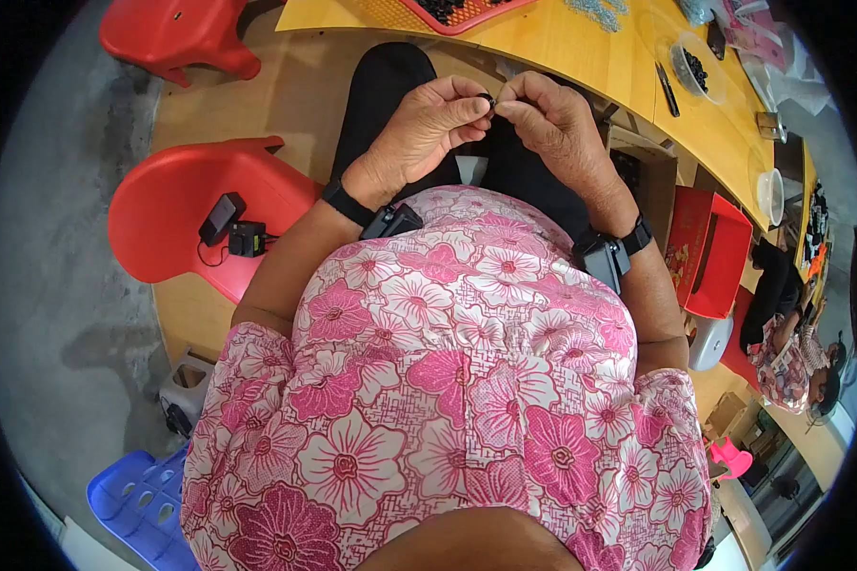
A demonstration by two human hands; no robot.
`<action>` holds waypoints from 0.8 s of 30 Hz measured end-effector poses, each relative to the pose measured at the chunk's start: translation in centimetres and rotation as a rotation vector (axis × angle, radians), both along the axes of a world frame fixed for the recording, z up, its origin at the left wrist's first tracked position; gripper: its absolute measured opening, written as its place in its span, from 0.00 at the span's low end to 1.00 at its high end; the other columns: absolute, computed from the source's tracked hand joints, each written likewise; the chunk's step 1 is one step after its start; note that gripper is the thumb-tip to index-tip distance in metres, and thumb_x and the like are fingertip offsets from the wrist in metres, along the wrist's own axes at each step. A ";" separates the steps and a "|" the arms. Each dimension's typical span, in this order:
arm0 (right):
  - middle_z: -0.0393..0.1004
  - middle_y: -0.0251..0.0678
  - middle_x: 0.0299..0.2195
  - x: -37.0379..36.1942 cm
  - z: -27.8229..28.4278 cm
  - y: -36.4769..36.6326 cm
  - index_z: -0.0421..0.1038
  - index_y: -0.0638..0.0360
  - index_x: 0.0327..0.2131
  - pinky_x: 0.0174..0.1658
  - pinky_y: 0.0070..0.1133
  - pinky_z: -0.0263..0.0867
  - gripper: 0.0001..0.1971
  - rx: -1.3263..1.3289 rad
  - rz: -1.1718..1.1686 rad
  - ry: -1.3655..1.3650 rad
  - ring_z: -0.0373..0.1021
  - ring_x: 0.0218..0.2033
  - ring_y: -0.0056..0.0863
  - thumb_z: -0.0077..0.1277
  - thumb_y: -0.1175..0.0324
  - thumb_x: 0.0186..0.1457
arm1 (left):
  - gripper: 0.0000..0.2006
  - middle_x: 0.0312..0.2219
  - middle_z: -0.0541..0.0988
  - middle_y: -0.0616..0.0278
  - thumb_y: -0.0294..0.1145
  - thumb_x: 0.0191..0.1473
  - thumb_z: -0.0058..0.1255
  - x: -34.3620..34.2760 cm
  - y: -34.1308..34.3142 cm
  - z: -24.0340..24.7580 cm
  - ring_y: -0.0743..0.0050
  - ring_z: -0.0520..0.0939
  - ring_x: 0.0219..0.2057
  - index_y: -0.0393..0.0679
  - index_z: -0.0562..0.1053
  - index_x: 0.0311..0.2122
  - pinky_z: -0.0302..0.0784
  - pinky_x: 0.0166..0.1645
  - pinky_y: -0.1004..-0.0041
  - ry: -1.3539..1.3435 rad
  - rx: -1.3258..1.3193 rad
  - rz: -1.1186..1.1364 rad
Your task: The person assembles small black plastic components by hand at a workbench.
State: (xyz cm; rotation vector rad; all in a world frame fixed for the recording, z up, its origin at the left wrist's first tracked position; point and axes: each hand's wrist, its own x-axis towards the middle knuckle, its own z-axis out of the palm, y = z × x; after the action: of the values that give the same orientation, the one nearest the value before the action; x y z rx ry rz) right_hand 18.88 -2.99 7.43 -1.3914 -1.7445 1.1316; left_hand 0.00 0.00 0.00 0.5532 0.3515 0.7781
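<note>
Over my lap, just short of the table edge, both hands meet fingertip to fingertip. My left hand is closed, pinching a small black piece between thumb and forefinger. The piece is too small to tell its exact kind. My right hand is also closed in a pinch, its thumb and forefinger right beside the black piece. Whatever those right fingertips hold is hidden or too tiny to name.
On the yellow table are a red tray of black pieces, a heap of clear small parts, a tub of black pieces and a black slim tool. A red chair stands left; another person sits far right.
</note>
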 end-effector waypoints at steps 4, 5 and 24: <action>0.70 0.39 0.21 0.1 0.1 0.1 0.70 0.64 0.29 0.27 0.22 0.63 0.08 0.097 0.044 -0.103 0.66 0.21 0.29 0.51 0.67 0.53 | 0.09 0.29 0.76 0.66 0.28 0.51 0.56 0.0 -0.2 0.1 0.78 0.79 0.30 0.40 0.71 0.38 0.78 0.36 0.80 0.159 0.147 0.060; 0.70 0.39 0.21 0.1 0.1 0.1 0.70 0.64 0.29 0.27 0.22 0.63 0.08 0.121 0.063 -0.141 0.66 0.21 0.29 0.51 0.67 0.52 | 0.09 0.29 0.76 0.66 0.28 0.50 0.57 -0.1 -0.3 0.2 0.80 0.78 0.29 0.40 0.72 0.37 0.77 0.35 0.81 0.248 0.210 0.078; 0.64 0.23 0.15 -0.6 -1.5 -0.5 0.72 0.60 0.25 0.17 0.12 0.52 0.12 -0.126 -0.100 0.129 0.58 0.16 0.10 0.54 0.61 0.53 | 0.10 0.28 0.78 0.62 0.25 0.49 0.57 0.0 -0.6 0.4 0.81 0.78 0.27 0.35 0.73 0.37 0.77 0.33 0.81 0.445 0.433 0.143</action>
State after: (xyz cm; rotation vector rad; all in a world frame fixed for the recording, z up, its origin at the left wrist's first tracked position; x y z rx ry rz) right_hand 18.26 -3.53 5.90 -1.4294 -1.5194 1.2661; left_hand 0.00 -0.62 0.43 1.1254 0.6441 0.8715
